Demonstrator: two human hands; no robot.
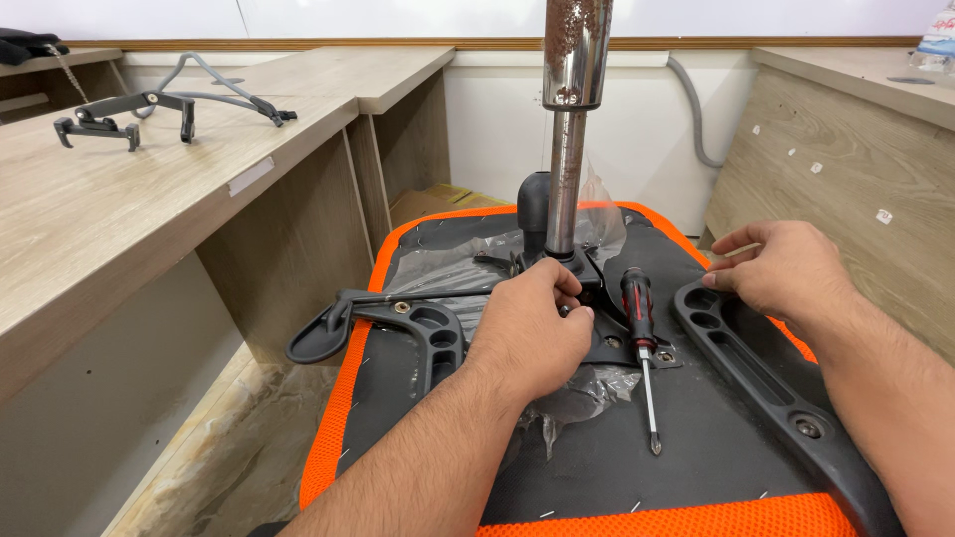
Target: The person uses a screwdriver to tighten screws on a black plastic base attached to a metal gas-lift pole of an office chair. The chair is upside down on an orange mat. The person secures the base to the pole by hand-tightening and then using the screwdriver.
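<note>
A: Looking at centre frame: left hand [532, 333] is curled down onto the black mechanism plate [597, 338] at the foot of the chrome gas column [565, 179]. Fingers closed around something small at the plate. Can't tell what, the hand covers it.

B: Right hand?

A: Right hand [786, 270] sits right of centre, palm down, fingers loosely bent, resting on the upper end of the right black armrest bracket [756, 363]. Touching it, not gripping it.

B: Screwdriver?

A: Red-and-black screwdriver [642, 348] lies loose on the underside of the seat, between the two hands. Long axis runs nearly top-to-bottom in frame: handle up near the plate, tip pointing toward the lower edge. Handle is just right of the left hand's knuckles, closer to the left than the right. Neither hand touches it.

B: What's underneath?

A: Upturned chair seat [418, 398], black base panel with an orange mesh rim. Clear plastic wrap [587, 393] is bunched under the plate. Left armrest bracket [398, 328] is on the left side of the seat, its pad hanging past the orange edge.

B: Any containers?

A: None with contents in view. Wood desk [129, 209] at upper left carries a dark metal frame part [124, 114].
</note>
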